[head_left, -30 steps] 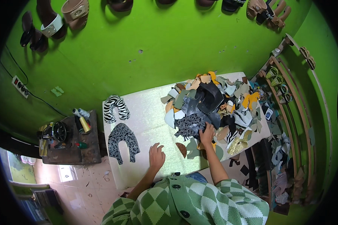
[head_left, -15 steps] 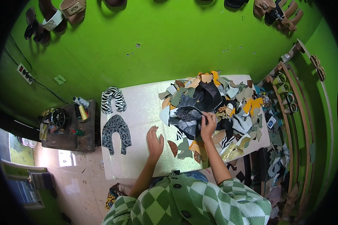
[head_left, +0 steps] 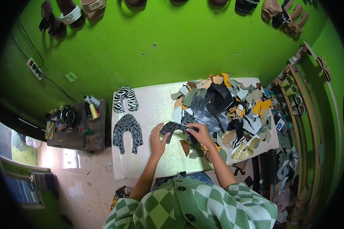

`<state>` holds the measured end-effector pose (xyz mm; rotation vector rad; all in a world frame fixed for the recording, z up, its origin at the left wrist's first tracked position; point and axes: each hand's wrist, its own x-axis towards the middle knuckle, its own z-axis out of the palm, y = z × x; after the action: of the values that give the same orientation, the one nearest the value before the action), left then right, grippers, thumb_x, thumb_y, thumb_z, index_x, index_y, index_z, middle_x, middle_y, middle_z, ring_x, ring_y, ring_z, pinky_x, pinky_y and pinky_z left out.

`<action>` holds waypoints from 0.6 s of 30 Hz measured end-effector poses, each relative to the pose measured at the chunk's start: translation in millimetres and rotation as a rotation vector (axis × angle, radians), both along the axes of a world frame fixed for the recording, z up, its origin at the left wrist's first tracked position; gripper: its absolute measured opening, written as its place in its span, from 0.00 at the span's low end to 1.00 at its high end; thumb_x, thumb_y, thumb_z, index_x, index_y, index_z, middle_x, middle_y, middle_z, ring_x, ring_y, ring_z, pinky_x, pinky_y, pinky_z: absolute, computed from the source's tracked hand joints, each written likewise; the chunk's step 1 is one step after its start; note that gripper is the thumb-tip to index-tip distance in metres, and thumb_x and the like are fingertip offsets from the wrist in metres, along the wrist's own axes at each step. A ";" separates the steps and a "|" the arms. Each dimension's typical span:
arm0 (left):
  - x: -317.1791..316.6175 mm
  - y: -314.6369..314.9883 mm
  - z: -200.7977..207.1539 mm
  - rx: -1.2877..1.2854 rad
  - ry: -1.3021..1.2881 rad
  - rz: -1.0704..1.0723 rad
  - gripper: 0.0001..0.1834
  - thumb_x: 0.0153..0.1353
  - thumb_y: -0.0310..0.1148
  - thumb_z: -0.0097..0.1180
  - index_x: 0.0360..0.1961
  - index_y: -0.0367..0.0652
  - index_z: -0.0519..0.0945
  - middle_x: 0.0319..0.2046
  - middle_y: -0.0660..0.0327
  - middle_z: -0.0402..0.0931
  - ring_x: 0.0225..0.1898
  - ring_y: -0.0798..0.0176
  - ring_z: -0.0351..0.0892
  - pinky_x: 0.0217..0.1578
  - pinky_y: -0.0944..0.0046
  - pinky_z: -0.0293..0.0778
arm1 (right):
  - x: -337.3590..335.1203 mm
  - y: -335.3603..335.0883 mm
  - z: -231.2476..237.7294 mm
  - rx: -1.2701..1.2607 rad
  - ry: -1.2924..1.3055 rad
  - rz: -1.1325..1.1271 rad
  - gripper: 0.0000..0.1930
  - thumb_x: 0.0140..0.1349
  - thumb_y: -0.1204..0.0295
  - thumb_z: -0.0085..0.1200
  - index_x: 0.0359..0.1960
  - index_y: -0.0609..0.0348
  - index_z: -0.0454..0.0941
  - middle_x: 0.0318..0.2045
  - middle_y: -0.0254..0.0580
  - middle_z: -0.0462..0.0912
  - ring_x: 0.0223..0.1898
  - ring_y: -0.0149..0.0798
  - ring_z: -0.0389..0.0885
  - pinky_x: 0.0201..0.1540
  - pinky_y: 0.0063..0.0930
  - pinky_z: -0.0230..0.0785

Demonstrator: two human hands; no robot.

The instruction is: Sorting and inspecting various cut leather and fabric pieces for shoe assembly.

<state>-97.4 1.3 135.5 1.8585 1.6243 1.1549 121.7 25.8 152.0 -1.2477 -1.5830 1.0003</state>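
Between my two hands, just left of the scrap heap, is a dark grey and black patterned arch-shaped upper piece. My left hand grips its left end, with thumb and fingers closed on the edge. On the other end, my right hand pinches the piece near its corner. To the left on the table lies a larger arch of the same pattern, its opening toward me. Behind that sits a zebra-striped arch piece. A brown spotted half-round scrap rests just below my right hand.
A heap of leather scraps covers the right half of the white table. On the left stands a sewing machine beside thread spools. Sandals hang along the green wall, and a wooden rack runs at the right.
My right hand has drawn the dark patterned piece out of the heap toward the left. My left hand, open before, has closed on its other end. The view has shifted slightly.
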 end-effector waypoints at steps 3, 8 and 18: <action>-20.7 -6.2 -28.9 -0.102 -0.109 0.070 0.14 0.53 0.28 0.58 0.41 0.37 0.75 0.36 0.55 0.77 0.39 0.57 0.76 0.42 0.62 0.69 | -14.1 6.6 -33.1 -0.136 0.005 0.176 0.10 0.51 0.77 0.59 0.36 0.67 0.79 0.34 0.42 0.82 0.36 0.31 0.79 0.42 0.24 0.69; -45.1 -37.4 -79.1 -0.308 -0.218 0.115 0.18 0.53 0.30 0.60 0.46 0.39 0.73 0.38 0.56 0.77 0.39 0.62 0.76 0.40 0.62 0.71 | -26.7 6.5 -108.5 -0.527 0.214 0.431 0.13 0.52 0.78 0.60 0.41 0.67 0.78 0.34 0.37 0.82 0.36 0.24 0.77 0.40 0.18 0.69; -44.7 -23.5 -109.9 -0.470 -0.521 -0.141 0.21 0.63 0.32 0.50 0.57 0.43 0.66 0.45 0.58 0.73 0.45 0.66 0.72 0.46 0.61 0.69 | -38.8 16.4 -64.9 -0.609 0.147 0.686 0.14 0.54 0.78 0.58 0.44 0.65 0.77 0.37 0.36 0.82 0.37 0.23 0.76 0.43 0.17 0.69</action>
<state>-142.1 -22.2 25.5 1.2255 1.2993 0.9812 82.9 42.2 87.1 -0.9634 -1.6783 2.0771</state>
